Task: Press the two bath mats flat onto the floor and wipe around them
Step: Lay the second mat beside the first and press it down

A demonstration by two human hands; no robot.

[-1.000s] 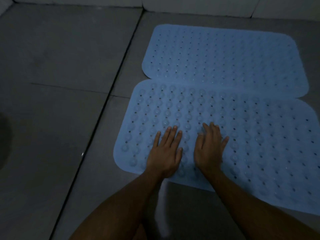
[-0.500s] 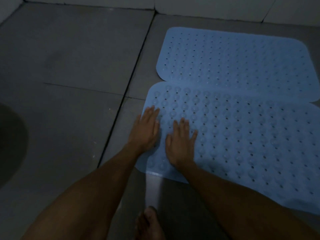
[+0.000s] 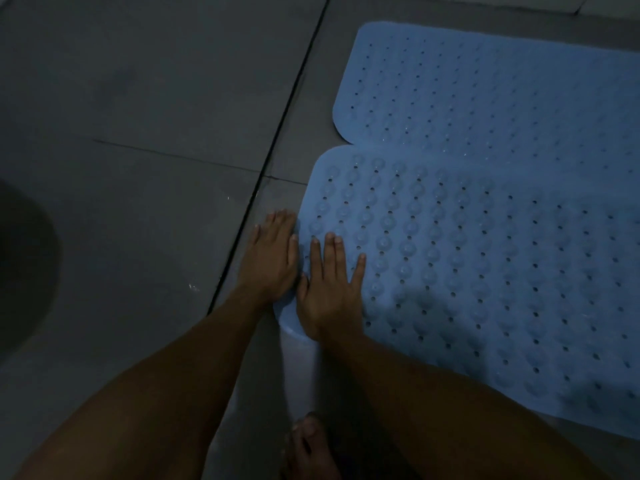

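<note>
Two light blue perforated bath mats lie side by side on the grey tiled floor. The near mat [image 3: 485, 271] shows raised suction bumps; the far mat [image 3: 485, 91] lies behind it, their long edges touching. My left hand [image 3: 272, 258] lies flat with straight fingers over the near mat's left edge, partly on the floor tile. My right hand [image 3: 330, 285] presses flat on the near mat's front left corner, fingers spread. The two hands touch side by side.
Grey floor tiles [image 3: 156, 98] with dark grout lines spread to the left. A dark round shape [image 3: 20, 271] sits at the left edge. My bare foot [image 3: 311, 448] stands at the bottom, near a pale reflection on the floor.
Both hands have slid left across the near mat, from its front middle to its front left corner. My left hand now overhangs the mat's left edge.
</note>
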